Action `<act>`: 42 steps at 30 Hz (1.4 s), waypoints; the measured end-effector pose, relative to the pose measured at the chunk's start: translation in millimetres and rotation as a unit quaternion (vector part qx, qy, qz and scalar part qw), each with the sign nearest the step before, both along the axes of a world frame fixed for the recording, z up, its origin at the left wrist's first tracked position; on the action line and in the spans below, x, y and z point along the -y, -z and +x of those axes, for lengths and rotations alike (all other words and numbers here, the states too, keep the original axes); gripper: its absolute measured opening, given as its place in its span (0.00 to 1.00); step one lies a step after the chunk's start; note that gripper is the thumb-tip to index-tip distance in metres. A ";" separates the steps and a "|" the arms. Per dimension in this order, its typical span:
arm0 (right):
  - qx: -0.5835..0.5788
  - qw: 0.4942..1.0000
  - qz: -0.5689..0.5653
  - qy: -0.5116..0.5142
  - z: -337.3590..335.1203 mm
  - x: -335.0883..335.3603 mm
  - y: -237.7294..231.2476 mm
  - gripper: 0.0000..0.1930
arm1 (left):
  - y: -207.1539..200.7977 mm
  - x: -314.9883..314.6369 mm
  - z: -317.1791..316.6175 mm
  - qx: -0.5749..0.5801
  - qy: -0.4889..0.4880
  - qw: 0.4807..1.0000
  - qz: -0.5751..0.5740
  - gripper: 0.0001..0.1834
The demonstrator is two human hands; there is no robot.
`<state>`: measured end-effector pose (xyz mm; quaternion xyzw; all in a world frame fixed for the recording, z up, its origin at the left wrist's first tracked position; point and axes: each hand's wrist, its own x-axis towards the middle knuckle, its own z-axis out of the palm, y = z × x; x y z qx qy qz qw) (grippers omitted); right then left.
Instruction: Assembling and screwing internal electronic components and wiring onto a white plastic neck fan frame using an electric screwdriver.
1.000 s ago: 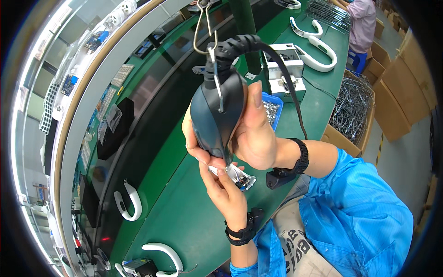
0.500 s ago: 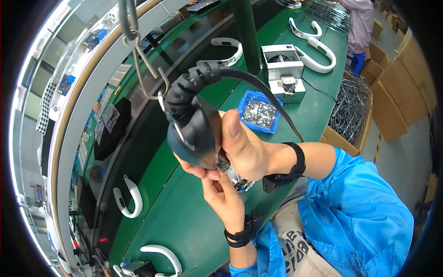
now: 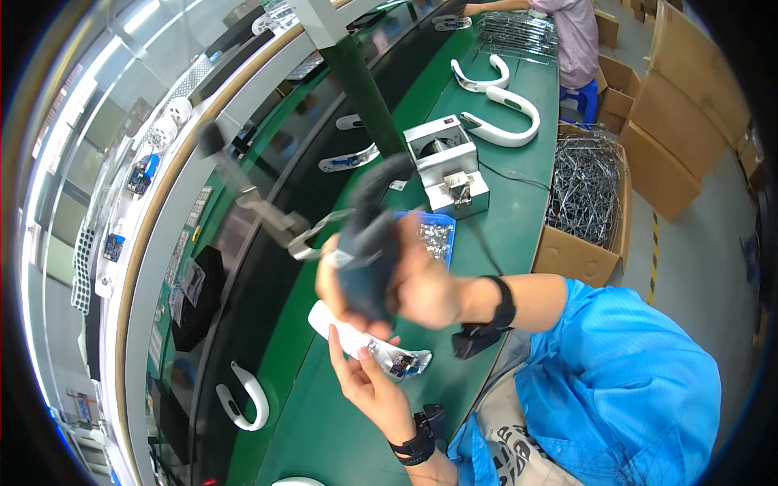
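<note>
A black electric screwdriver (image 3: 371, 267), blurred by motion, is in my right hand (image 3: 425, 279), with its fingers wrapped round the body. A metal hook (image 3: 312, 235) joins its top end. Below it, my left hand (image 3: 371, 397) holds a white curved shell (image 3: 344, 334) between thumb and fingers. A small circuit board (image 3: 403, 366) shows at the shell's near end. The screwdriver's tip is hidden behind my right hand. Behind that hand stands a blue tray (image 3: 448, 231) of small metal parts, partly covered.
On the green bench (image 3: 519, 186) stands a white-and-grey machine (image 3: 447, 166). White U-shaped shells (image 3: 519, 121) lie beyond it, another (image 3: 258, 405) at left. A dark conveyor strip (image 3: 284, 219) runs along the left. A carton (image 3: 579, 255) of metal wire pieces stands right; a co-worker (image 3: 559, 40) is far off.
The view has shifted. My right hand and the screwdriver have come away from the front of the white shell, which now shows largely uncovered in my left hand. The hook swings blurred to the left.
</note>
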<state>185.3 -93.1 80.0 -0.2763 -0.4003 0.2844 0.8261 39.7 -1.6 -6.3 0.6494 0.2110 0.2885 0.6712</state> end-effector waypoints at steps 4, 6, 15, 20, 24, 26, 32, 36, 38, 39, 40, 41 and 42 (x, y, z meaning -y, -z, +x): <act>0.077 0.960 -0.051 0.264 65.7 62.3 26.0 0.53 | 0.3 -0.4 -1.0 0.005 0.013 1.000 -0.013 0.28; 0.088 0.934 -0.056 0.342 106.1 86.8 48.0 0.50 | 1.9 -2.7 1.5 0.006 0.026 0.999 -0.026 0.28; 0.058 0.917 -0.071 0.388 176.0 100.4 94.9 0.46 | 0.0 2.5 8.7 0.003 0.014 1.000 -0.019 0.25; 0.068 0.915 -0.108 0.383 181.2 103.4 108.8 0.46 | 10.5 -2.7 4.4 -0.001 0.020 0.999 0.028 0.21; 0.025 0.938 -0.114 0.326 154.8 100.1 96.2 0.46 | 11.8 -7.3 -0.7 0.009 0.023 1.000 0.006 0.21; 0.002 0.951 -0.084 0.297 134.9 102.9 85.1 0.48 | 11.1 -7.8 -1.4 0.013 0.025 1.000 -0.006 0.21; -0.041 0.982 0.053 0.176 68.9 71.8 33.6 0.51 | 10.8 -10.6 0.8 0.024 0.082 0.996 -0.009 0.26; -0.056 0.991 0.072 0.097 23.9 37.6 5.2 0.51 | 9.8 -12.1 1.1 0.031 0.104 0.994 -0.033 0.30; -0.042 0.993 0.098 0.040 11.1 21.7 4.2 0.52 | 11.9 -12.2 0.5 0.028 0.099 0.994 -0.028 0.29; -0.032 0.994 0.104 0.026 5.8 12.8 3.8 0.53 | 12.6 -12.4 0.2 0.028 0.100 0.994 -0.023 0.29; -0.022 0.994 0.109 0.014 1.2 4.6 3.4 0.54 | 12.9 -11.6 0.5 0.028 0.096 0.995 -0.023 0.29; -0.033 0.994 0.109 0.001 -3.4 -1.9 2.8 0.56 | 13.3 -10.4 0.9 0.036 0.080 0.996 -0.032 0.28; -0.033 0.993 0.116 -0.012 -7.0 -9.1 0.6 0.57 | 14.5 -10.9 -0.1 0.045 0.064 0.996 -0.041 0.27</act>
